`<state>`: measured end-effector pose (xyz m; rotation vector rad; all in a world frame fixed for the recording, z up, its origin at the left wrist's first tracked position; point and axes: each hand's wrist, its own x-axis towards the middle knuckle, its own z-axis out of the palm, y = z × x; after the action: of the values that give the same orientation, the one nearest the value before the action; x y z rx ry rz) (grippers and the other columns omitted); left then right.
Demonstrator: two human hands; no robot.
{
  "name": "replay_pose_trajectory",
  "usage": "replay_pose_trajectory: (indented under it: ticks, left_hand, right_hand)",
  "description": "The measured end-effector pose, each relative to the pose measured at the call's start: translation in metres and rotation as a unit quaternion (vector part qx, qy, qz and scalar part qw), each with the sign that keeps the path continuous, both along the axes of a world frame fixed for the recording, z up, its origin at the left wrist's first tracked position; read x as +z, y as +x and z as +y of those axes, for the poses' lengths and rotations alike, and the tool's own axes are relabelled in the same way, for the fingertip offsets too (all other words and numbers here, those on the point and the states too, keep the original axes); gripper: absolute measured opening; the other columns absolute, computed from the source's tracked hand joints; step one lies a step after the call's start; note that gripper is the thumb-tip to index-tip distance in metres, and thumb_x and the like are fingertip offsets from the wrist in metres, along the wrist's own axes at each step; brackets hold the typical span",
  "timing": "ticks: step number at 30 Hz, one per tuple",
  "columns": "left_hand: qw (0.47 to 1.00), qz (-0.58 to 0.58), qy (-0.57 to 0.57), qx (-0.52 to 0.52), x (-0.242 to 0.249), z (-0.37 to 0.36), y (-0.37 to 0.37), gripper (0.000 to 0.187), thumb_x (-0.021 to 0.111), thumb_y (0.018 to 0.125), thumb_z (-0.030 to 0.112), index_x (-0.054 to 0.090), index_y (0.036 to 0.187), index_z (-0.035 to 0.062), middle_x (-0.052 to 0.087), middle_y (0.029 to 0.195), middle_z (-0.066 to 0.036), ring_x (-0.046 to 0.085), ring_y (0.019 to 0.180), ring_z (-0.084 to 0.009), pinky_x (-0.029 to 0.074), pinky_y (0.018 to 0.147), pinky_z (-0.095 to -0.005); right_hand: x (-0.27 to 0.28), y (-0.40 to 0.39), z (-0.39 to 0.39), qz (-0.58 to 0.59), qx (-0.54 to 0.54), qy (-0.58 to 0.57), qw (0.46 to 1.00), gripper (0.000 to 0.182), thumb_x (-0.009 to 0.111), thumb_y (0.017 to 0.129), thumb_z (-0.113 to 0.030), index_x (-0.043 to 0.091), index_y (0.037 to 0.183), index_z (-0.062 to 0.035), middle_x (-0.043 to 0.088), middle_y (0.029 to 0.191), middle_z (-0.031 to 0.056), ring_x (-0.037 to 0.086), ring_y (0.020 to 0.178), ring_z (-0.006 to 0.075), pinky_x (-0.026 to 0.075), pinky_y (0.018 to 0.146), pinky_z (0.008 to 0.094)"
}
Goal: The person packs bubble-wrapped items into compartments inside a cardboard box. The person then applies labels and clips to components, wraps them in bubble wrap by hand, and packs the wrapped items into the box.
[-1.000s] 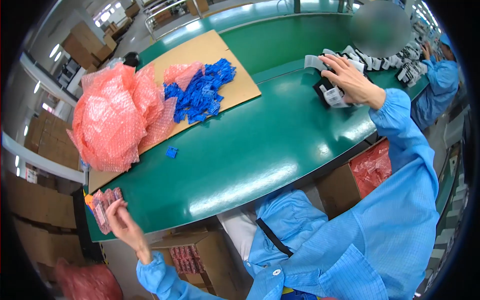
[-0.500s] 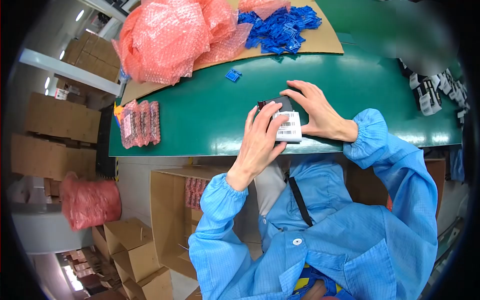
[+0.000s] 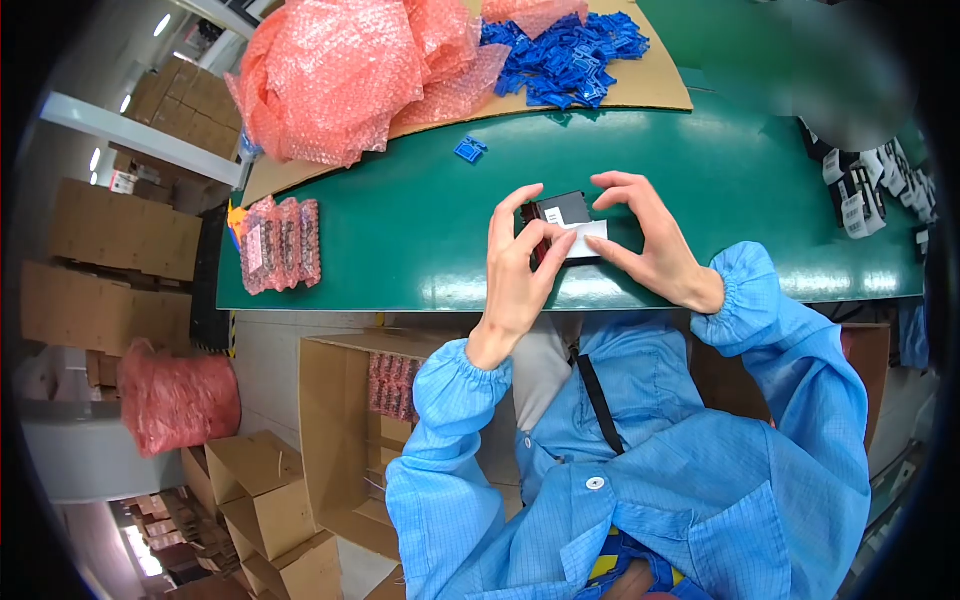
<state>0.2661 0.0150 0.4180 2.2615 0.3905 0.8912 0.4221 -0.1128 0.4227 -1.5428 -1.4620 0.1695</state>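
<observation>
A flat black device with a small white label lies on the green table in front of me. A piece of white paper covers its near part, blank side up. My left hand is at the device's left, its thumb and index finger pinched on the paper's left edge. On the other side, my right hand has its thumb tip against the paper, with the fingers spread apart above the device's far right corner. The left fingertips hide part of the device.
Pink bubble wrap and a pile of blue plastic pieces lie on cardboard at the back. One blue piece sits nearer. Bubble-wrapped packs are at left, labelled black items at right.
The paper showed printed barcodes under my left hand; now its blank side shows. My left fingers have drawn into a pinch, and my right thumb has moved onto the paper.
</observation>
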Motion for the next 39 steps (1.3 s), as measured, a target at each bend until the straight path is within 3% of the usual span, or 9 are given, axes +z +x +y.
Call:
replay_pose_trajectory:
  ticks: [1,5,9,14,18,22,26,31,39]
  left_hand:
    - [0.999,0.012,-0.04,0.016,0.001,-0.001,0.003,0.013,0.072,0.081,0.009,0.065,0.092,0.0044,0.048,0.13,-0.018,0.051,0.115,-0.0337,0.043,0.094,-0.0408]
    - [0.997,-0.003,-0.07,0.039,0.001,-0.004,0.007,0.026,0.068,0.084,0.008,0.057,0.107,0.0031,0.044,0.131,-0.02,0.05,0.116,-0.0342,0.042,0.095,-0.0413]
    - [0.995,-0.014,-0.027,0.094,-0.003,-0.019,-0.002,0.032,0.069,0.084,0.009,0.053,0.111,0.0011,0.039,0.133,-0.023,0.047,0.12,-0.0367,0.041,0.098,-0.0421]
    - [0.992,0.009,-0.018,0.128,-0.002,-0.048,-0.005,0.067,0.078,0.078,0.02,0.041,0.13,0.001,0.03,0.14,-0.025,0.041,0.125,-0.0409,0.039,0.102,-0.0461]
    - [0.977,0.019,0.018,0.21,-0.006,-0.055,0.018,0.088,0.087,0.065,0.017,0.034,0.135,0.0013,0.03,0.139,-0.024,0.041,0.123,-0.0425,0.039,0.101,-0.0467]
    - [0.962,0.03,-0.001,0.273,-0.01,-0.055,0.033,0.083,0.086,0.066,0.019,0.037,0.13,0.0003,0.033,0.133,-0.022,0.042,0.12,-0.0404,0.041,0.099,-0.0461]
    - [0.962,0.025,-0.008,0.271,-0.01,-0.053,0.033,0.079,0.085,0.063,0.017,0.041,0.128,0.0028,0.034,0.128,-0.019,0.045,0.116,-0.0388,0.044,0.096,-0.0449]
    - [0.977,0.017,-0.049,0.205,-0.011,-0.047,0.026,0.073,0.08,0.065,0.014,0.046,0.128,0.0078,0.037,0.126,-0.019,0.049,0.112,-0.0382,0.047,0.093,-0.0445]
    - [0.997,0.012,-0.033,0.071,-0.013,-0.029,0.012,0.077,0.079,0.066,0.012,0.043,0.134,0.0071,0.043,0.128,-0.02,0.05,0.117,-0.036,0.046,0.096,-0.042]
  right_hand:
    - [0.004,-0.002,0.0,-0.014,-0.032,0.04,0.999,0.026,0.076,0.075,-0.009,0.06,0.095,-0.0041,0.052,0.128,0.0162,0.049,0.119,0.0349,0.041,0.098,0.0409]
    - [0.011,0.006,-0.004,-0.318,0.027,0.103,0.942,0.038,0.079,0.066,-0.015,0.063,0.101,-0.0081,0.057,0.108,0.0084,0.054,0.102,0.0264,0.043,0.091,0.0445]
    - [0.009,0.013,0.003,-0.356,0.048,0.067,0.931,0.035,0.076,0.069,-0.016,0.064,0.101,-0.0077,0.058,0.105,0.0065,0.055,0.101,0.0254,0.042,0.091,0.044]
    - [0.019,0.023,0.016,-0.388,0.064,0.044,0.918,0.031,0.072,0.072,-0.011,0.064,0.102,-0.0079,0.057,0.099,0.0059,0.054,0.098,0.0246,0.041,0.09,0.0421]
    - [0.019,0.028,0.029,-0.28,0.092,0.005,0.956,0.027,0.071,0.073,-0.005,0.066,0.099,-0.0085,0.057,0.093,0.0068,0.052,0.086,0.0265,0.041,0.078,0.0393]
    - [0.009,0.03,0.035,-0.177,0.082,0.021,0.981,0.021,0.072,0.072,-0.001,0.068,0.092,-0.0052,0.057,0.086,0.008,0.052,0.078,0.0255,0.043,0.067,0.0356]
    - [0.006,0.035,0.037,-0.139,0.108,0.026,0.984,0.018,0.072,0.073,0.001,0.068,0.09,-0.0037,0.058,0.085,0.0082,0.053,0.078,0.0248,0.044,0.066,0.0349]
    - [0.01,0.04,0.039,0.0,0.185,-0.053,0.981,0.013,0.073,0.077,-0.004,0.069,0.09,-0.0013,0.062,0.087,0.0108,0.057,0.084,0.0261,0.047,0.074,0.0351]
    - [0.042,0.053,0.054,-0.093,0.287,-0.188,0.935,0.017,0.07,0.083,-0.016,0.069,0.091,-0.0012,0.063,0.088,0.0115,0.057,0.086,0.0271,0.046,0.079,0.0372]
